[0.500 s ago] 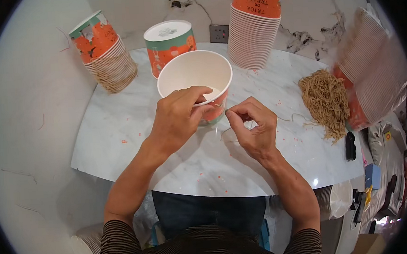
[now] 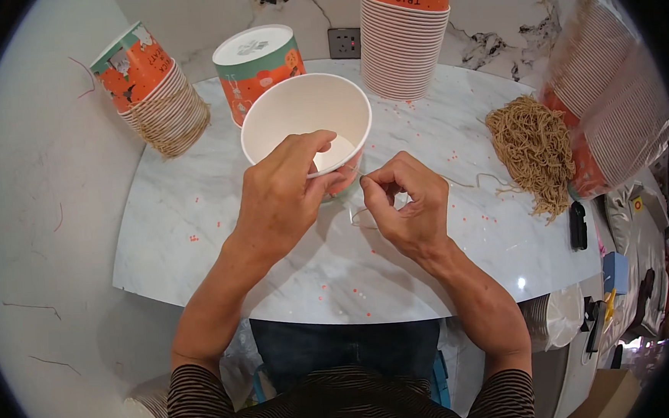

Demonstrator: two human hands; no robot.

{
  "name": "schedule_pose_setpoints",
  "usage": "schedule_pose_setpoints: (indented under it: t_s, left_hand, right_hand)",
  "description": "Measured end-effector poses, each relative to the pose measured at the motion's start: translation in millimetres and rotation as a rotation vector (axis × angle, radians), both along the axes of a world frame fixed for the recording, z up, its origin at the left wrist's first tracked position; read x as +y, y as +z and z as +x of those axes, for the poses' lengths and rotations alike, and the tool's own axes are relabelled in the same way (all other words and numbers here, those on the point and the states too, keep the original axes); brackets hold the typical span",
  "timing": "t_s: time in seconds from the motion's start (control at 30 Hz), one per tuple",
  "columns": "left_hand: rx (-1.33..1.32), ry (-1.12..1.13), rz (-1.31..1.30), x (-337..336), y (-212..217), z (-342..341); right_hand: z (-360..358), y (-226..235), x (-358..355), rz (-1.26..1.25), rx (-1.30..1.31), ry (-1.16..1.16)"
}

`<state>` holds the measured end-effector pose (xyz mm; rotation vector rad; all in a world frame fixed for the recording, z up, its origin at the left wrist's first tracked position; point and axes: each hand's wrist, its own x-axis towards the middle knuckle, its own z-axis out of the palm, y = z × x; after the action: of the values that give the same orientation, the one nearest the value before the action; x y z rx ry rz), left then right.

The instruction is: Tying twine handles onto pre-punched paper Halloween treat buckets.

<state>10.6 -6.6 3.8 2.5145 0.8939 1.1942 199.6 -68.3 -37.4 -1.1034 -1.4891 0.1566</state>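
Observation:
A large white-lined paper bucket [image 2: 286, 108] with an orange and green outside stands tilted on the table in front of me. My left hand [image 2: 278, 193] grips its near rim, fingers inside and thumb outside. Close to the right of that rim, my right hand [image 2: 412, 204] is closed in a pinch on a thin tan string [image 2: 467, 185]. One length of the string reaches the bucket's near side by my left thumb. Another runs right towards a tangled heap of tan string [image 2: 528, 151]. Whether the string passes through the bucket wall is hard to see.
An upside-down bucket [image 2: 257, 68] stands behind. Stacks of nested buckets are at the left [image 2: 155, 97], wrapped with string, and at the back [image 2: 403, 48]. Plastic-bagged buckets [image 2: 612, 108] and a small black object [image 2: 578, 226] lie right. Orange bits dot the marble-patterned table [image 2: 176, 257].
The whole view has shifted a little, so most things on the table sit further left and higher. My hands keep nearly the same hold on the bucket and the string.

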Motion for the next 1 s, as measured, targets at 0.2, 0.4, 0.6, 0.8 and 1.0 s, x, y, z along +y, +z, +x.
schedule_pose_setpoints:
  t_s: [0.2,0.4,0.6,0.8,1.0]
  left_hand:
    - [-0.028,-0.01,0.026,-1.4,0.4,3.2]
    - [-0.025,-0.007,0.016,-1.9,1.4,4.0]
    - [-0.016,-0.004,0.02,-1.8,1.5,5.1]
    - [-0.003,0.004,0.004,-3.0,2.2,5.6]
    - [0.003,0.01,0.012,-5.4,2.9,6.6]
  right_hand:
    - [-0.5,-1.0,0.8,0.004,-0.033,-0.023]
    - [-1.1,6.3,-4.0,-0.049,-0.042,-0.027]
    - [-0.8,3.3,-2.3,0.028,-0.024,-0.009]
    - [0.5,-0.5,0.7,0.036,-0.04,-0.01]
    - [-1.8,-0.9,0.5,0.001,-0.021,-0.06]
